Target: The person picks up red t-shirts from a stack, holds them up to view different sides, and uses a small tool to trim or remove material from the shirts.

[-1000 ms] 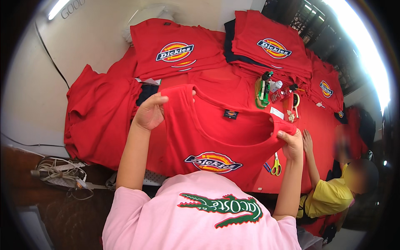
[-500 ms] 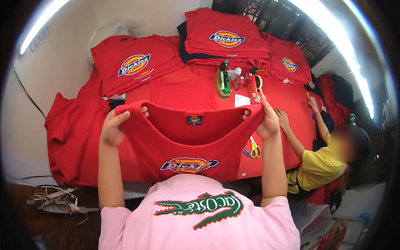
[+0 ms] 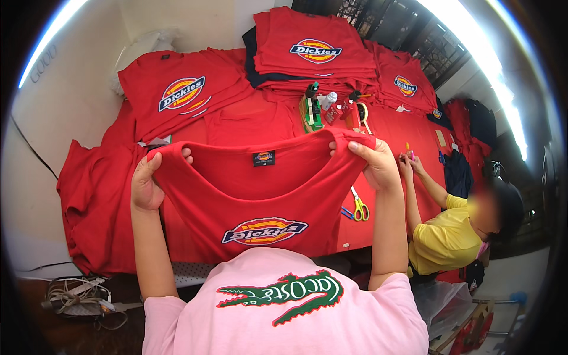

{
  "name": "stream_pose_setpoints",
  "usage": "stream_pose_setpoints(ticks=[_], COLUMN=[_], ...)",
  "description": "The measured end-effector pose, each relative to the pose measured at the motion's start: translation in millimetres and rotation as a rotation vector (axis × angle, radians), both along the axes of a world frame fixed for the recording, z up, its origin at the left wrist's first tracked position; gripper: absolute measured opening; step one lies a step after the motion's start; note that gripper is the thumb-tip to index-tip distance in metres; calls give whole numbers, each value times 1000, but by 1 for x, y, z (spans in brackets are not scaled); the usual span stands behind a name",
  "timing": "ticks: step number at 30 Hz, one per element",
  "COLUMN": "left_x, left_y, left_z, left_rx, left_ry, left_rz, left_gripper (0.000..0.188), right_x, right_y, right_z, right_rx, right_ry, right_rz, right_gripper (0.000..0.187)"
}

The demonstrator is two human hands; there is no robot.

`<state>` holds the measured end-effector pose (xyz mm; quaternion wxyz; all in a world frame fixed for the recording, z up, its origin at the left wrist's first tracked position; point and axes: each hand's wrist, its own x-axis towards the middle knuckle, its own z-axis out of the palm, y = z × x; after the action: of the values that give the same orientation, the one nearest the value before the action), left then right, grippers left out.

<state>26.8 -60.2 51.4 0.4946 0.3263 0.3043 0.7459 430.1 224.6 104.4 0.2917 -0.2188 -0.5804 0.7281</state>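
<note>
At the far left a heap of loose red cloth (image 3: 89, 201) hangs over the edge of the tabletop (image 3: 408, 136), which is draped in red. Just right of it the left hand (image 3: 145, 186) is closed around the left shoulder of a red cotton T-shirt with a round printed badge on its chest (image 3: 260, 195), thumb on the near side and fingers curled behind the fabric. The shirt is held up, spread flat between the two hands above the near edge of the tabletop; its collar is uppermost and away from the person, the hem drops toward the person's pink shirt, so its long axis runs top to bottom while the shoulder line stretches left to right. The right hand (image 3: 376, 165) grips the other shoulder, fingers folded over the top edge. Behind lie stacks of folded red shirts (image 3: 307, 50). Yellow-handled scissors (image 3: 358, 207) lie just beside the right forearm. At the right a person in a yellow top (image 3: 444, 236) has both hands on the tabletop.
</note>
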Motion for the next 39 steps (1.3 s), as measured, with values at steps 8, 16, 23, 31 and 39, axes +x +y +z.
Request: stream_pose_setpoints(ticks=[8, 16, 23, 31, 39], left_x=[-11, -33, -26, 34, 160], left_y=[32, 50, 54, 47, 57], left_z=[-15, -35, -28, -14, -33], left_rx=[-92, -157, -118, -70, -152], left_ry=[-79, -97, -259, -244, 433], left_rz=[79, 22, 2, 11, 17], left_gripper=[46, 46, 67, 106, 117], right_x=[-14, -47, -61, -57, -85], right_y=[47, 43, 47, 23, -102], right_z=[-27, -40, -38, -44, -78], right_rx=[-164, -572, -508, -536, -167], right_ry=[20, 323, 396, 336, 149], right_rz=[-100, 126, 262, 101, 54], right_gripper=[26, 50, 86, 99, 119])
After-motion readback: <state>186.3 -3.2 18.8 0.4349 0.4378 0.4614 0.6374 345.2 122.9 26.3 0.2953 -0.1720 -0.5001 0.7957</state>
